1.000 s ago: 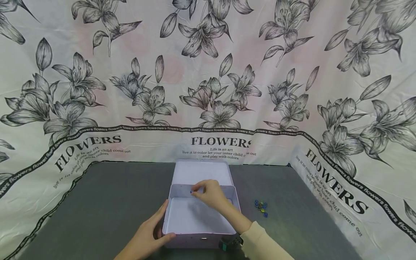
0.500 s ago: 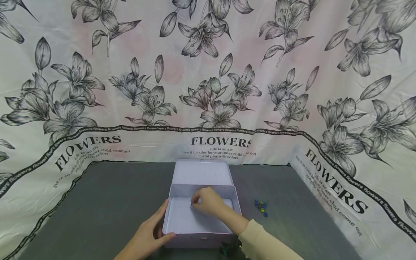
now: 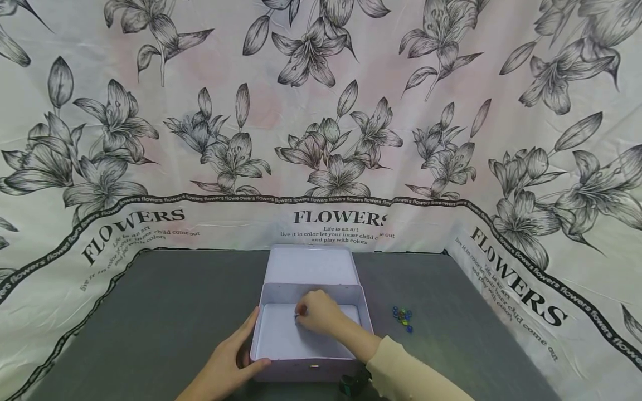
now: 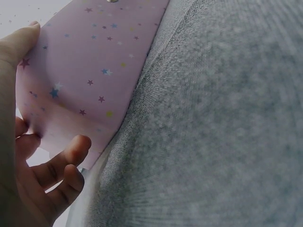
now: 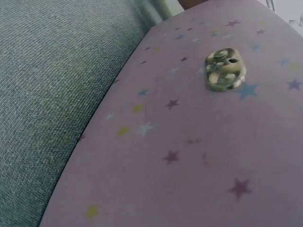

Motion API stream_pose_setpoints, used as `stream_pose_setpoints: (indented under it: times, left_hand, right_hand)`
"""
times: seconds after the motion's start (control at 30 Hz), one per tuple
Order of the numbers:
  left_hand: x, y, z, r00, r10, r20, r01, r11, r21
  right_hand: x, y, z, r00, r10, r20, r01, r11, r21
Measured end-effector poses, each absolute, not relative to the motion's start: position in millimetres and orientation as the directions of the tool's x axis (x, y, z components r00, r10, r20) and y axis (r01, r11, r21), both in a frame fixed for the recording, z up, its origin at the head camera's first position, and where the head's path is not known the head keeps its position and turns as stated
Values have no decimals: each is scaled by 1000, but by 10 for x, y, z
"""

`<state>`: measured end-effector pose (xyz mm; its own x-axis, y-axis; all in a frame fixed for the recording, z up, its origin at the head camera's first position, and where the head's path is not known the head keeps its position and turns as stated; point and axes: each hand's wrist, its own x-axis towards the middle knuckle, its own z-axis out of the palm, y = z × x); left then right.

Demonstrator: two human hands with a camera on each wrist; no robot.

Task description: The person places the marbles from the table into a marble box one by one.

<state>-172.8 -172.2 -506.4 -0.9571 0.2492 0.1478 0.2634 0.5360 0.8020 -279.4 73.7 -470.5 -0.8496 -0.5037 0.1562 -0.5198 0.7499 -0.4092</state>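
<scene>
A pale lilac box point(image 3: 286, 370) stands with its lid point(image 3: 311, 266) raised at the back. Coloured stars cover its outside, and a metal clasp point(image 5: 225, 70) shows on the front wall in the right wrist view. My left hand point(image 3: 224, 356) grips the box's front left corner, thumb at the front rim and fingers along the left side. Inside, low over the floor, my right hand point(image 3: 322, 315) has thumb and forefinger pinched together. A small bluish marble point(image 3: 296, 316) barely shows at those fingertips, mostly hidden.
Several glass marbles point(image 3: 402, 316), blue and yellow-green, lie in a cluster right of the box on the dark grey tabletop point(image 3: 190, 312). A flower-printed cloth point(image 3: 321, 139) hangs behind and along both sides. A small black object point(image 3: 351, 384) sits below the right forearm.
From above the box, my right hand has lowered toward its floor, the marble at its fingertips. Over the last half second it barely moves. My left hand stays on the corner.
</scene>
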Motion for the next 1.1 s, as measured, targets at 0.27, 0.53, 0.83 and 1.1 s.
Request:
stream_pose_setpoints:
  times: [0.27, 0.53, 0.83, 1.1]
  left_hand:
    - [-1745, -1743, -5062, -956, 255, 143, 265, 550, 792]
    - [-1754, -1748, -5084, -948, 278, 155, 288, 548, 785]
    - [-1768, -1757, -5164, -924, 322, 207, 352, 503, 790]
    - [-1776, -1765, -5132, -929, 315, 194, 337, 505, 794]
  right_hand:
    - [-2858, 759, -4669, -872, -463, 162, -480, 738, -475]
    - [-2872, 812, -4563, -868, -434, 242, -493, 693, -526]
    - [-2830, 886, -4410, -855, -397, 333, -517, 602, -608]
    - [-2788, 960, -4319, -844, -377, 382, -535, 545, -645]
